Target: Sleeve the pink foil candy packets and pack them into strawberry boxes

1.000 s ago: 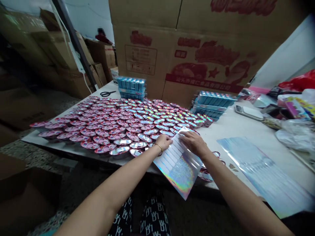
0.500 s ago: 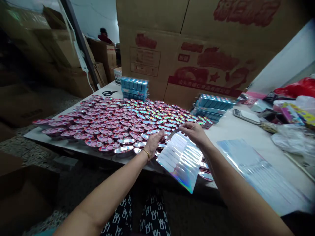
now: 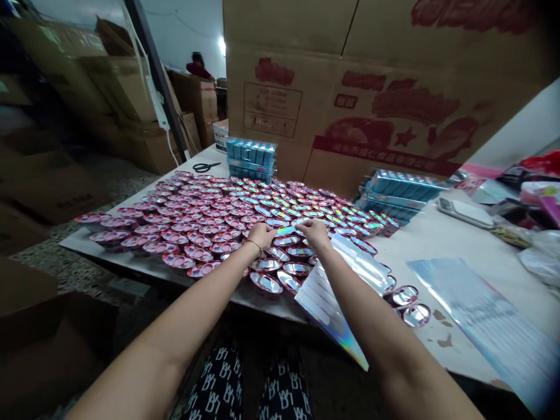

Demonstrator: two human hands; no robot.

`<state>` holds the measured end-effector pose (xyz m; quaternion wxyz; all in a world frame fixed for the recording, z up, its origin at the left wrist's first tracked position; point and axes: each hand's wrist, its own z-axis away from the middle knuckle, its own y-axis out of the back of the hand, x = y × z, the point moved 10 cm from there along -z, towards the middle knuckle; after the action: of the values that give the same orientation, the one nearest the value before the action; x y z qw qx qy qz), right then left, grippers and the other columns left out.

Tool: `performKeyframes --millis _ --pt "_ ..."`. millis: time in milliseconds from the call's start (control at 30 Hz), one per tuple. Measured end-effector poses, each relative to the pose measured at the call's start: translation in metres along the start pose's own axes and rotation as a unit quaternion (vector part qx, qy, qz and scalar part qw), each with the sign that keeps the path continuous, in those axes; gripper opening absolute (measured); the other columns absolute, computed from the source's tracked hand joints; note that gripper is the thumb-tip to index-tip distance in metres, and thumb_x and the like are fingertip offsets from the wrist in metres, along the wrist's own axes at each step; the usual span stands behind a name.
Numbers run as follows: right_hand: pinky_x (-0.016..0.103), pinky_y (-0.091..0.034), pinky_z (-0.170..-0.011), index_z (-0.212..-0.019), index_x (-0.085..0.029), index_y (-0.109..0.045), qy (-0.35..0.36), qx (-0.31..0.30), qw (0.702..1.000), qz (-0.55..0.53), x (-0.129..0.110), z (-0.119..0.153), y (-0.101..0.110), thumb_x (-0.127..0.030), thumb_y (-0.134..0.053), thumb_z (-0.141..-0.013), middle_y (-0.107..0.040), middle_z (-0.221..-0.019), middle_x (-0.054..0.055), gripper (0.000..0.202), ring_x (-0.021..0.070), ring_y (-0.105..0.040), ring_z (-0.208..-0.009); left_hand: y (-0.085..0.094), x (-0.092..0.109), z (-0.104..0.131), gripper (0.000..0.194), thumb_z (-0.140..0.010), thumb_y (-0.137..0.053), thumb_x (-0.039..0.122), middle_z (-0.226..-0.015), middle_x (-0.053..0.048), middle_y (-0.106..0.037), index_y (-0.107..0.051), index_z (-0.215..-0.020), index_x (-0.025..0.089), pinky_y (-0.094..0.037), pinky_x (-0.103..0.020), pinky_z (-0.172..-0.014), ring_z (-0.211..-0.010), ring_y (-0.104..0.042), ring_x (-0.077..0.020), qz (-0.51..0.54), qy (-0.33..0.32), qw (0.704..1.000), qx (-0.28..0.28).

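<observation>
A small iridescent sticker strip (image 3: 286,231) is stretched between my hands, just over the rows of oval containers. My left hand (image 3: 262,235), with a gold bangle at the wrist, pinches its left end. The other end is pinched by my right hand (image 3: 315,232). Beneath my right forearm, a shiny sticker sheet (image 3: 321,291) rests on the containers and hangs past the table's front edge. Oval containers with pink tops (image 3: 199,239) crowd the left; around my hands others have silvery tops (image 3: 266,283), and several behind show rainbow-shiny strips.
Blue packs (image 3: 251,154) stand behind the containers, with more blue packs (image 3: 394,189) at right. A large cardboard box (image 3: 324,105) rises behind. Scissors (image 3: 205,167) lie back left. More shiny sheets (image 3: 481,315) and a flat white device (image 3: 464,211) are right. A person sits far back.
The sheet has left my hands and now lies on the containers. A sticker strip is now held between both hands, which have moved slightly farther over the rows. The view has shifted.
</observation>
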<state>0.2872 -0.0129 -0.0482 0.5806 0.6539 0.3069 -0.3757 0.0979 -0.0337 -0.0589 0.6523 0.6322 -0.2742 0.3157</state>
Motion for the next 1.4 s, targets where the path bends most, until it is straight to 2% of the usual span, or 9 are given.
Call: performKeyframes --millis 133,467,600,700,767,867,967,1100,1400 --pt "0.022 -0.036 -0.055 -0.063 -0.018 -0.065 0.005 0.003 0.990 0.138 0.003 -0.015 -0.019 -0.031 -0.060 -0.065 -0.062 -0.061 0.000 0.014 0.0127 -0.055 -0.060 0.004 -0.008 -0.017 0.022 -0.071 -0.051 0.028 -0.071 -0.009 -0.066 -0.069 -0.074 0.015 -0.040 -0.025 -0.061 -0.072 -0.059 -0.0196 -0.149 0.050 0.987 0.010" --pt "0.024 -0.039 -0.063 -0.076 -0.023 -0.065 0.004 -0.042 0.962 0.271 0.007 -0.023 -0.043 -0.037 -0.062 -0.068 -0.066 -0.079 0.002 0.016 0.0168 -0.058 -0.076 -0.004 -0.007 -0.020 0.026 -0.069 -0.052 0.026 -0.096 -0.016 -0.065 -0.067 -0.088 0.016 -0.046 -0.032 -0.073 -0.092 -0.060 -0.0276 -0.247 0.076 0.966 -0.007" --pt "0.028 -0.040 -0.068 -0.088 -0.022 -0.063 0.035 -0.004 0.947 0.320 -0.006 -0.024 -0.025 -0.033 -0.061 -0.069 -0.065 -0.089 0.005 0.022 0.0197 -0.057 -0.082 0.001 0.002 -0.017 0.033 -0.069 -0.055 0.025 -0.099 -0.016 -0.063 -0.062 -0.098 0.013 -0.045 -0.032 -0.073 -0.092 -0.060 -0.0273 -0.271 0.065 0.960 0.002" --pt "0.027 -0.040 -0.071 -0.084 -0.021 -0.066 0.121 0.032 0.943 0.309 -0.020 -0.025 0.014 -0.024 -0.050 -0.077 -0.064 -0.088 0.005 0.018 0.0180 -0.057 -0.081 -0.004 0.034 -0.003 0.032 -0.074 -0.051 0.027 -0.102 -0.013 -0.061 -0.058 -0.103 0.014 -0.044 -0.030 -0.075 -0.092 -0.059 -0.0233 -0.252 -0.040 0.966 0.038" --pt "0.028 -0.041 -0.072 -0.087 -0.020 -0.067 0.182 0.069 0.939 0.285 -0.023 -0.022 0.053 -0.021 -0.046 -0.079 -0.063 -0.089 0.006 0.022 0.0176 -0.056 -0.081 -0.030 0.056 0.013 0.031 -0.078 -0.046 0.038 -0.088 -0.010 -0.064 -0.064 -0.088 0.015 -0.043 -0.027 -0.071 -0.083 -0.059 -0.0203 -0.199 -0.108 0.974 -0.016" --pt "0.028 -0.041 -0.074 -0.090 -0.020 -0.068 0.265 0.049 0.923 0.274 -0.015 -0.009 0.090 -0.017 -0.046 -0.079 -0.061 -0.089 0.006 0.025 0.0169 -0.055 -0.081 -0.084 0.069 0.035 0.042 -0.071 -0.051 0.053 -0.059 -0.003 -0.061 -0.067 -0.064 0.015 -0.039 -0.024 -0.058 -0.063 -0.056 -0.0161 -0.093 -0.106 0.977 -0.159" --pt "0.027 -0.041 -0.074 -0.093 -0.024 -0.068 0.318 -0.034 0.895 0.312 -0.002 0.011 0.090 -0.012 -0.043 -0.080 -0.060 -0.094 0.006 0.032 0.0164 -0.053 -0.084 -0.116 0.070 0.042 0.027 -0.064 -0.062 0.040 -0.055 0.000 -0.059 -0.068 -0.065 0.014 -0.035 -0.021 -0.052 -0.057 -0.052 -0.0117 -0.007 -0.061 0.979 -0.195" --pt "0.030 -0.039 -0.077 -0.100 -0.028 -0.066 0.345 -0.105 0.841 0.404 0.010 0.036 0.068 -0.017 -0.045 -0.082 -0.060 -0.099 0.006 0.030 0.0179 -0.051 -0.086 -0.125 0.072 0.037 0.017 -0.065 -0.055 0.023 -0.058 0.001 -0.061 -0.069 -0.068 0.013 -0.034 -0.019 -0.050 -0.057 -0.051 -0.0103 0.031 -0.071 0.985 -0.157" --pt "0.029 -0.039 -0.078 -0.087 -0.020 -0.065 0.385 -0.073 0.828 0.401 0.011 0.065 0.085 -0.017 -0.043 -0.084 -0.060 -0.104 0.008 0.022 0.0178 -0.051 -0.090 -0.122 0.073 0.034 0.019 -0.068 -0.052 0.023 -0.064 0.000 -0.065 -0.069 -0.071 0.015 -0.038 -0.020 -0.056 -0.062 -0.055 -0.0118 0.019 -0.096 0.988 -0.116"
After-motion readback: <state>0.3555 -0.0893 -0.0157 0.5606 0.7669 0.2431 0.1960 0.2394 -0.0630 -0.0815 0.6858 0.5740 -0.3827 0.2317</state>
